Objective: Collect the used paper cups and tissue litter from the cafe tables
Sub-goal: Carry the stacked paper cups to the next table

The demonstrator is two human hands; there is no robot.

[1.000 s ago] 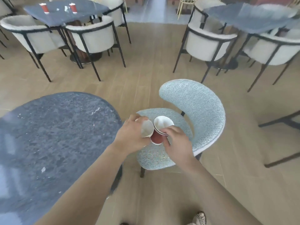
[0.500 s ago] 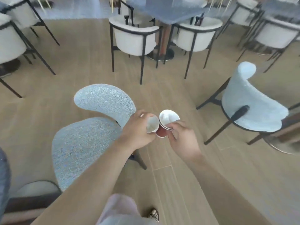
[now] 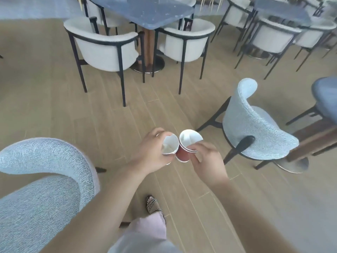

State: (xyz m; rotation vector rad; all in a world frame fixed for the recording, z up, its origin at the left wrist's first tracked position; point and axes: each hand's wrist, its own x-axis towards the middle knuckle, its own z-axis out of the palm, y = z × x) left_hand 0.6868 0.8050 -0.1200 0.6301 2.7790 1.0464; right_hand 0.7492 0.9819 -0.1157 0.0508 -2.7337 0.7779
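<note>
Left chair: a pale blue chair (image 3: 45, 179) fills the lower left corner, its curved back turned toward the person.
Floor: light wooden planks (image 3: 91, 115) run under everything.
Far chairs: a white chair (image 3: 107, 50) with a black frame stands at the near left corner of the table, and a second white chair (image 3: 184, 42) stands at its near right corner.
Table: a dark blue table (image 3: 145, 10) on a round metal foot stands at the top, behind those two chairs.
Foot: a sandal (image 3: 152, 204) shows on the floor below the hands, with a pale pink trouser leg (image 3: 145, 232) just under it.
Left hand: the left hand (image 3: 155, 152) has its fingers curled round a single cup.
Single cup: the single cup (image 3: 170, 145) is tilted with its mouth toward the camera. Something white and creased lies inside, and I cannot tell whether it is tissue.
Stacked cups: red stacked cups (image 3: 184, 155) touch the single cup on its right side, in the air above the floor and between the two blue chairs.
Right hand: the right hand (image 3: 207, 161) pinches the stacked cups at the rim with thumb and fingertips.
Right chair: a second pale blue chair (image 3: 255, 132) stands to the right of the hands, its back toward them.
Right table: another dark table (image 3: 280, 10) with white chairs round it is in the top right corner.
</note>
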